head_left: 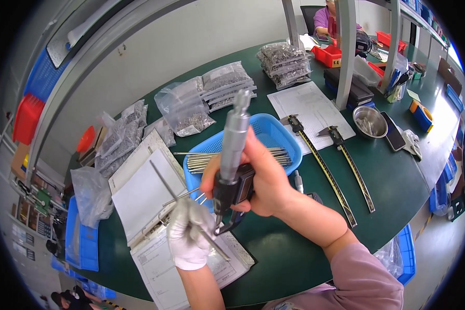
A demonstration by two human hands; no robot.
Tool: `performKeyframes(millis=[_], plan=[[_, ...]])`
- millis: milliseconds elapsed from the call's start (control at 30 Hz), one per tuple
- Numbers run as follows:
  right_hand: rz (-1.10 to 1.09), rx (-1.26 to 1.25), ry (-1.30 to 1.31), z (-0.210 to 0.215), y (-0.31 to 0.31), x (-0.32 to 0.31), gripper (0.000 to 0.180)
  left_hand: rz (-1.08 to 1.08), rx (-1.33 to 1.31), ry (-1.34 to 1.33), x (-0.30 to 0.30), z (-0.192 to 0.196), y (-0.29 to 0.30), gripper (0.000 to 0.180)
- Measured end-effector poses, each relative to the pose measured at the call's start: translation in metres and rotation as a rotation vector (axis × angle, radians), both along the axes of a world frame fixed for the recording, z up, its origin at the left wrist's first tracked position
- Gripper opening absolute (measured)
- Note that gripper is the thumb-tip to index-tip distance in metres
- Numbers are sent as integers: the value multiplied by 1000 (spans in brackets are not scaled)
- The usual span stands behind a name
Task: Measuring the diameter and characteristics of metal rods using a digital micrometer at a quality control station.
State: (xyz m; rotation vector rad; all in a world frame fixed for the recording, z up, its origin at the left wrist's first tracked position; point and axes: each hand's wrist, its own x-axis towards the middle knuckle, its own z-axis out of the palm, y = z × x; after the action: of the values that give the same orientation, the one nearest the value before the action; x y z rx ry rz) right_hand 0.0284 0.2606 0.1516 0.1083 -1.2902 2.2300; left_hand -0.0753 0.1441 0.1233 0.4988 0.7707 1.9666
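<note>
Metal-barrelled micrometer (234,144), slender metal rod (163,180)

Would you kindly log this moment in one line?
left hand: gloved, holding metal rod; right hand: ungloved, holding micrometer; blue basket: rods inside

Can count two calipers (336,136), one phone (392,132), one metal bowl (381,124), one open binder (142,201) and one held micrometer (235,138). Cannot count the rods (204,163) in the basket (266,129).

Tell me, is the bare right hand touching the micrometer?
Touching. The head view shows it: the right hand is wrapped around the micrometer, with fingers showing past its left side.
</note>
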Motion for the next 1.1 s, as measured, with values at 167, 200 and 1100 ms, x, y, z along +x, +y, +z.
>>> performKeyframes(millis=[167,200,1100], plan=[[-560,134,129,17,28,37,64,276,-122,429,-29,18,-21,38],[-562,39,222,20,33,45,62,516,-407,736,-35,21,-24,40],[-495,-226,440,22,48,67,54,121,-482,2572,-56,-12,88,18]])
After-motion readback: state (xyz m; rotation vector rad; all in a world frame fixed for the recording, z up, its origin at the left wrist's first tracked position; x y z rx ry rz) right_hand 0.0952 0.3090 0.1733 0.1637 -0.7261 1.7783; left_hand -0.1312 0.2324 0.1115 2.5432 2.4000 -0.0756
